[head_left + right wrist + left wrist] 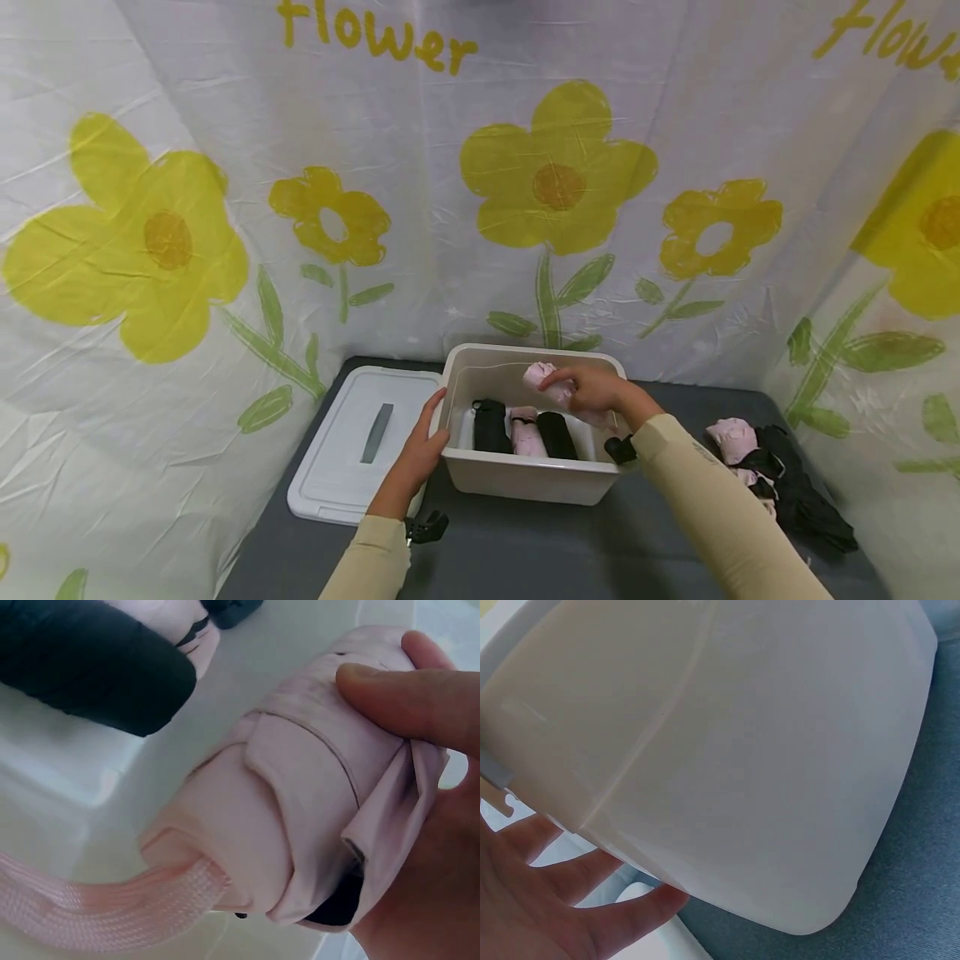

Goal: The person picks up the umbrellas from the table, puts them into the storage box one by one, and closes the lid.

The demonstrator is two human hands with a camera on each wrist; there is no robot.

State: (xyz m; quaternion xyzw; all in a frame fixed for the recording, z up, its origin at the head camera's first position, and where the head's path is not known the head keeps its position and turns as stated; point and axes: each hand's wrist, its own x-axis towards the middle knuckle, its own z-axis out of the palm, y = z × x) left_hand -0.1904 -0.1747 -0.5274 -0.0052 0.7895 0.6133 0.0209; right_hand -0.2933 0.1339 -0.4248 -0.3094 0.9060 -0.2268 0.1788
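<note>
A: What has the right hand [592,390] got?

B: A folded pink umbrella [551,382]. Fingers and thumb are curled round it, and it sits over the open bin [525,482], above the right-hand end. In the right wrist view the thumb [405,705] presses across the fabric sleeve, and the pink wrist cord [97,907] trails from the near end.

A: And the left hand [420,450]?

B: Fingers straight, laid flat against the bin's left wall, thumb near the rim. It grips nothing. The left wrist view shows the fingers [570,900] spread under the curve of that wall, so I'd say it is only steadying the bin.

A: Which step is this, by your reckoning?

B: Packing umbrellas into the bin, with this one about to go in. Three already lie side by side on the floor: a black one [491,425], a pink one [525,432], another black one [557,435].

A: What does the next move need?

B: Probably lowering the pink umbrella into the free space on the right, parallel to the others, then letting go. The cord could snag on a neighbour.

A: How are the arms set?

B: Both forearms, in beige sleeves, reach forward. The right wrist bends down over the rim; the left stays low beside the bin.

A: Anything round about?

B: The lid [360,442] lies flat to the left, touching the bin. More umbrellas [772,475] are piled on the grey table [525,550] to the right.
</note>
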